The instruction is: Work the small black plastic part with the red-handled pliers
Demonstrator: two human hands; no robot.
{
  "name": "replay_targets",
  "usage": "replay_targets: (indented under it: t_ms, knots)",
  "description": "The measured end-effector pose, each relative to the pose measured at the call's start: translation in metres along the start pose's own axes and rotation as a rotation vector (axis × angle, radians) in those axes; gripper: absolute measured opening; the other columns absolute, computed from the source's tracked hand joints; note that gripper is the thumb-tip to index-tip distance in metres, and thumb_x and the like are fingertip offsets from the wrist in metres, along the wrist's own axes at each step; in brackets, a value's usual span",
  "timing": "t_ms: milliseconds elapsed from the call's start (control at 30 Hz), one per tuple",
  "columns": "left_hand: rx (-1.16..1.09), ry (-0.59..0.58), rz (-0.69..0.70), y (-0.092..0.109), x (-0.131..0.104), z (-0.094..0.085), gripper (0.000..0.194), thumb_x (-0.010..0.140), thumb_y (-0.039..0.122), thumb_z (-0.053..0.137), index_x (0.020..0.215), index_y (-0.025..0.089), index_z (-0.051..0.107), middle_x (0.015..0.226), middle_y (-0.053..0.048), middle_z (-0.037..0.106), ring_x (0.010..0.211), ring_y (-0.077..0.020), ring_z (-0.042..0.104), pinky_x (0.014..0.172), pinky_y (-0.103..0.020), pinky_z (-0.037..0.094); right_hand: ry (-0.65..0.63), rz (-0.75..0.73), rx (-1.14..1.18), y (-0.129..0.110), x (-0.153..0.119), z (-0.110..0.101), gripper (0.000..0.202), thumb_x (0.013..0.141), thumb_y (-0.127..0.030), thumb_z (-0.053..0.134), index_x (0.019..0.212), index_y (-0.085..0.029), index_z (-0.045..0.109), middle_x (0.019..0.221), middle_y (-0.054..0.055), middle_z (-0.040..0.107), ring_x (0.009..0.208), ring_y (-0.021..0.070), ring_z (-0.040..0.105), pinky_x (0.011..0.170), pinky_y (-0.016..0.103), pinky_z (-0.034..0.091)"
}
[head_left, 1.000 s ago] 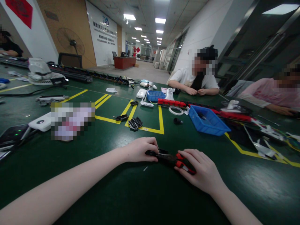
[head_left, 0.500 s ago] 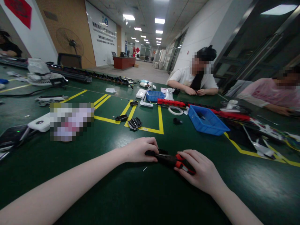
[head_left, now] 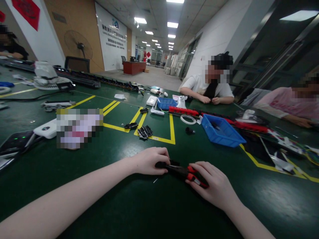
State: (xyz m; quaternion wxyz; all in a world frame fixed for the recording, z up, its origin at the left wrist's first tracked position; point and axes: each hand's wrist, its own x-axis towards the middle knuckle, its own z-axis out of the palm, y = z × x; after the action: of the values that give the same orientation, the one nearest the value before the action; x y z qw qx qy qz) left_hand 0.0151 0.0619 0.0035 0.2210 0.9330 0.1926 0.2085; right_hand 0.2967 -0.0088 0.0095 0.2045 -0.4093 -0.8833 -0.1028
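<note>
My right hand [head_left: 211, 181] is closed round the red-and-black handles of a pair of pliers [head_left: 183, 171]. The jaws point left, toward my left hand [head_left: 153, 161]. Between the fingers of that hand is a small black part [head_left: 161, 164], and the plier tips reach it; its exact kind is mostly hidden by the fingers. Both hands are low over the green table [head_left: 139, 205]. A thin white sliver [head_left: 155, 181] lies on the table just below the plier jaws.
Ahead lie a pile of small black parts [head_left: 145, 132] and a black cylindrical piece [head_left: 190, 130]. A blue bin [head_left: 221, 131] stands to the right, a smaller blue bin [head_left: 166, 103] farther back. A white power bank [head_left: 46, 128] lies left. Co-workers sit across the table.
The whole view has shifted slightly, so things appear a little to the right and lower. My hands keep the same hold on the pliers and the black part.
</note>
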Motion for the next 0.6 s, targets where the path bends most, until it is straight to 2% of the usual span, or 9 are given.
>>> replay_targets:
  t_ms: [600]
  knots:
    - [0.025, 0.005, 0.012, -0.0014, 0.0003, 0.0004, 0.021, 0.085, 0.029, 0.067, 0.102, 0.018, 0.065, 0.11, -0.007, 0.059, 0.095, -0.0184, 0.06, 0.078, -0.029, 0.048, 0.013, -0.019, -0.019, 0.0044, -0.001, -0.0015, 0.036, 0.084, -0.039, 0.062, 0.112, -0.016, 0.061, 0.1, 0.012, 0.066, 0.084, 0.021, 0.065, 0.07, 0.033, 0.055]
